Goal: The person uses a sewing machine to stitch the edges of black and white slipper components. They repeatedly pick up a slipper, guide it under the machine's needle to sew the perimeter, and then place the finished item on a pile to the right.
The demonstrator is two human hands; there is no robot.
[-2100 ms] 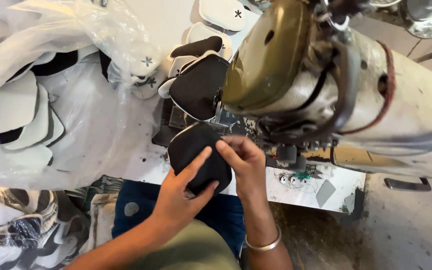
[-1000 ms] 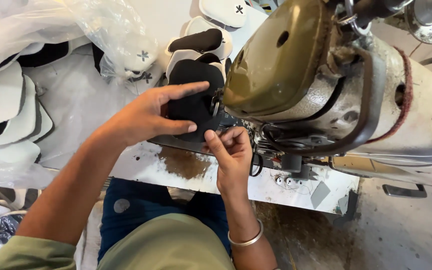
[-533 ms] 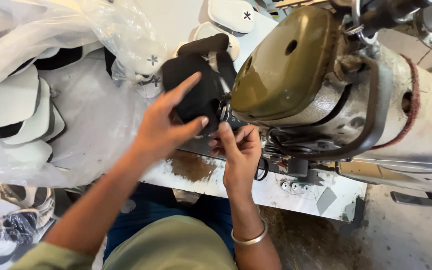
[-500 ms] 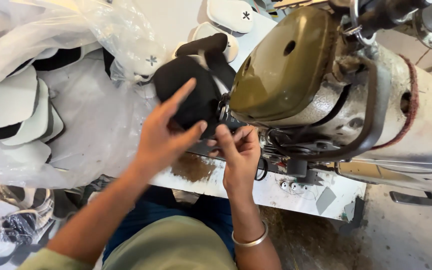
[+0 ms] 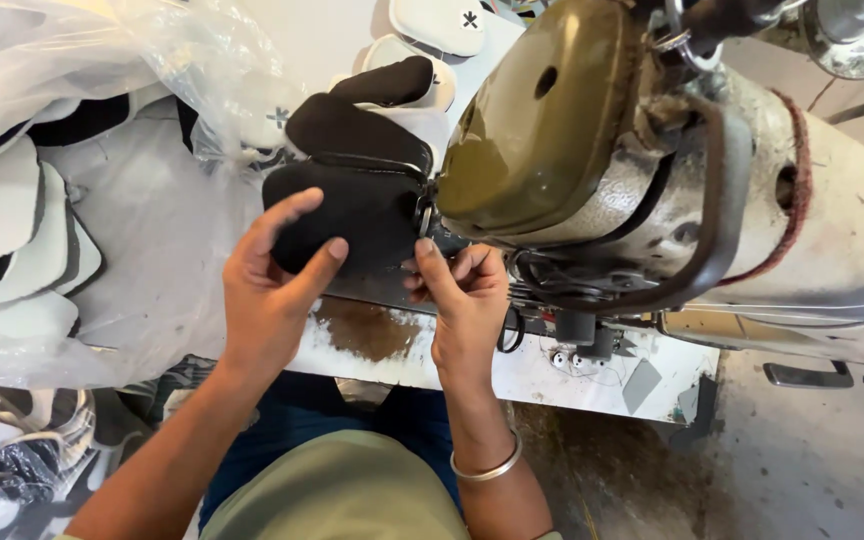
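Note:
A black padded fabric piece [image 5: 357,210] lies flat by the needle area of an old sewing machine [image 5: 592,150]. My left hand [image 5: 272,285] presses on the piece's near left edge, thumb and fingers spread over it. My right hand [image 5: 462,300] pinches the piece's right corner just under the machine head. Behind it lie two more black pieces [image 5: 357,130] and white padded pieces [image 5: 432,25], joined in a chain.
A big clear plastic bag [image 5: 102,200] full of white and black cut pieces fills the left side. The worn white table edge [image 5: 512,375] runs in front of me. Bare concrete floor [image 5: 802,470] lies to the right. A metal bangle [image 5: 487,465] circles my right wrist.
The black piece has gone from in front of the table up under the machine head. My left hand slid back to its near edge; my right hand stayed at its right corner.

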